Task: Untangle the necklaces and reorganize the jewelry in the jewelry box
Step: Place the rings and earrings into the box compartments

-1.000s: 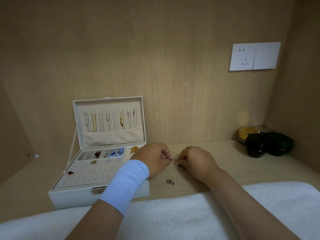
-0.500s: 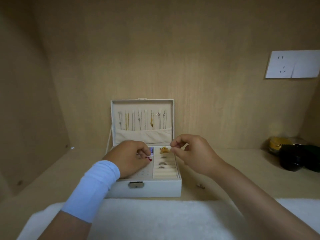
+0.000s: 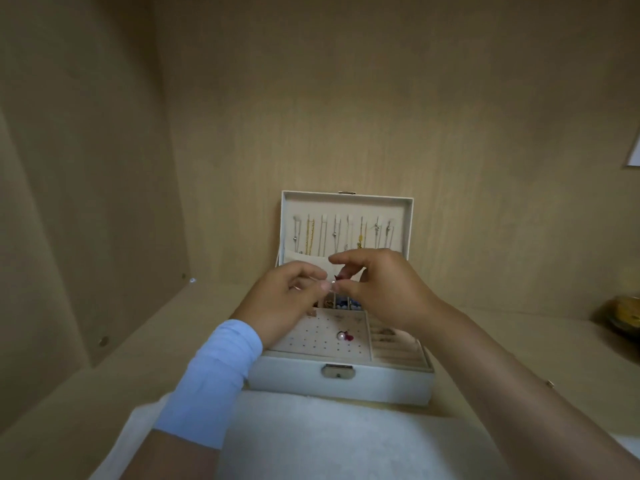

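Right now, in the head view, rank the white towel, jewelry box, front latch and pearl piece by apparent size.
1. white towel and jewelry box: about alike; the towel is nearer and cut by the frame, so unranked.
2. front latch.
3. pearl piece.

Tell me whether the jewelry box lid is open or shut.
Open. The lid stands upright behind the jewelry box, necklaces hang on its inner face, and the tray compartments lie exposed.
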Available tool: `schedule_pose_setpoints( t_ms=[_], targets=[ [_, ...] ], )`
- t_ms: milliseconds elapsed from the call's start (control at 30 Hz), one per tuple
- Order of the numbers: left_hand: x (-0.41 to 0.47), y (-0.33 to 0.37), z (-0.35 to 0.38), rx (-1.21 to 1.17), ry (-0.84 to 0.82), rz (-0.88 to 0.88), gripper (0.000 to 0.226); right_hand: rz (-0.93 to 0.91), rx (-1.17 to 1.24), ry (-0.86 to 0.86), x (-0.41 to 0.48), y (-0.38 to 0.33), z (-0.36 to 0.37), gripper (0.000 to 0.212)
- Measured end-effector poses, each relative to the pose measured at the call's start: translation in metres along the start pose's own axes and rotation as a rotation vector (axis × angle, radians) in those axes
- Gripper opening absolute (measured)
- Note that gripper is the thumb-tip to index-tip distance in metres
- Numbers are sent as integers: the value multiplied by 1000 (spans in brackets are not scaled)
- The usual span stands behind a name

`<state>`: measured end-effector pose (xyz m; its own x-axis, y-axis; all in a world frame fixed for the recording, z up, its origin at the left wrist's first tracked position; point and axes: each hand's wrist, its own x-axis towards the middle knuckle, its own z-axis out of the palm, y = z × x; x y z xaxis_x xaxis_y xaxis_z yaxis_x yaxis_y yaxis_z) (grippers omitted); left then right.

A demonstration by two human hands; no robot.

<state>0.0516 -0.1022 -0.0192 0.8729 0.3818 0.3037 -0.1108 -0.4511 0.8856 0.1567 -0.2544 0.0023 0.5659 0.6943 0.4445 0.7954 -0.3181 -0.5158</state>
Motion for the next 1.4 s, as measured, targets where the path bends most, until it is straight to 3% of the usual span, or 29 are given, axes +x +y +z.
schedule_pose_setpoints(
  t_ms=[200, 300, 433, 533, 667, 967, 1033, 1167, 1400],
  targets=[
    [-6, 2, -14, -208, 63, -105, 20, -146, -126, 90, 13, -24, 14, 33],
    [-5, -1, -22, -276, 92, -139, 17, -195, -56, 76, 16, -30, 16, 23],
    [-7, 1, -29, -316, 115, -122, 16, -198, 86, 46, 17, -31, 22, 33],
    [-9, 4, -32, -294, 127, -124, 14, -100, 214, 116, 17, -29, 28, 30],
    [-10, 2, -37, -172, 94, -117, 11, -101, 277, 88, 12, -28, 30, 13],
    [-10, -8, -44, 160, 4, -120, 16, -16, 395, 33, 3, -23, 41, 12],
    [-10, -12, -48, 292, 6, -117, 12, -3, 270, 18, 2, -19, 45, 13],
    [-9, -17, -50, 490, 13, -141, 16, -148, -321, -100, 0, -10, 52, 12],
    [-10, -18, -47, 540, -79, -140, 16, -301, -384, -101, -1, -12, 56, 13]
  ],
)
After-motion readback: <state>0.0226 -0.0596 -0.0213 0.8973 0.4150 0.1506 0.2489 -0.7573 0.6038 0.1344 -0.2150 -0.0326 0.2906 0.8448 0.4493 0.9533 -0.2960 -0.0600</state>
